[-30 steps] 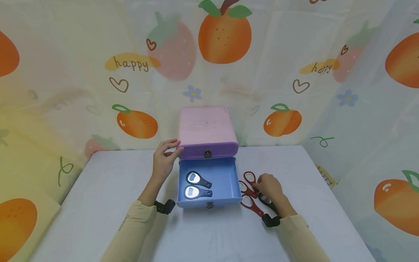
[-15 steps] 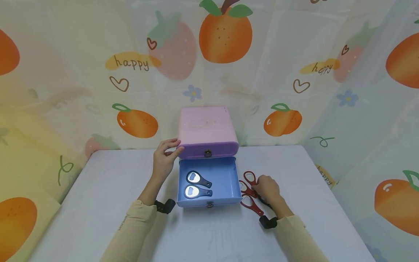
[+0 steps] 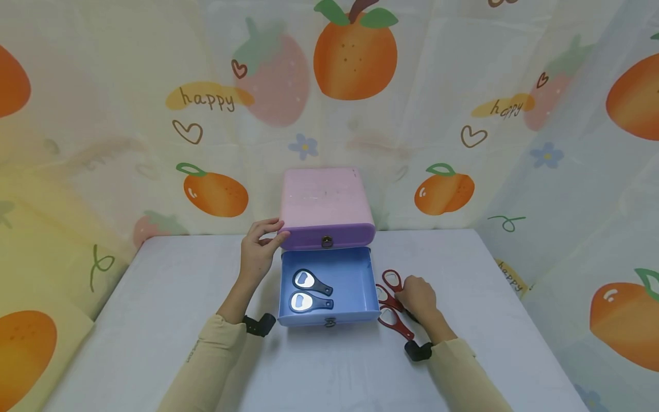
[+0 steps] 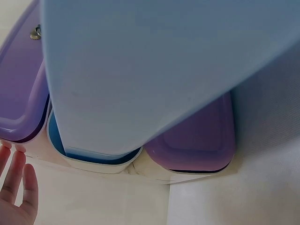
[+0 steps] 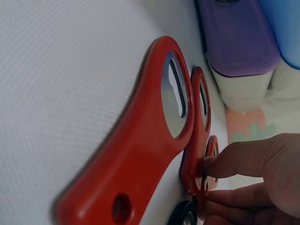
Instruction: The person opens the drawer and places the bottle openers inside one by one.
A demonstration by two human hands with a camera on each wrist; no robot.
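Observation:
In the head view my left hand (image 3: 255, 254) rests its fingertips on the left edge of the pink drawer box with the purple front (image 3: 329, 234). Below that front a blue drawer (image 3: 355, 286) is pulled out, holding two black bottle openers (image 3: 311, 302) side by side. To its right, my right hand (image 3: 418, 298) is down at a cluster of red bottle openers (image 3: 395, 323). From the right wrist, the thumb (image 5: 234, 159) and fingers pinch the handle of a red bottle opener (image 5: 199, 126); another red one (image 5: 145, 122) lies nearer the camera. A black opener (image 5: 183, 213) is partly hidden under the hand.
The box stands on a white-covered table (image 3: 154, 320) against a fruit-printed cloth (image 3: 443, 74). In the left wrist view, a lower purple drawer (image 4: 197, 136) sits shut beneath the blue drawer, whose side fills much of that view.
My right hand has shifted slightly left and closed in on the red bottle openers, covering more of the black one. The left hand and the drawer stay in place.

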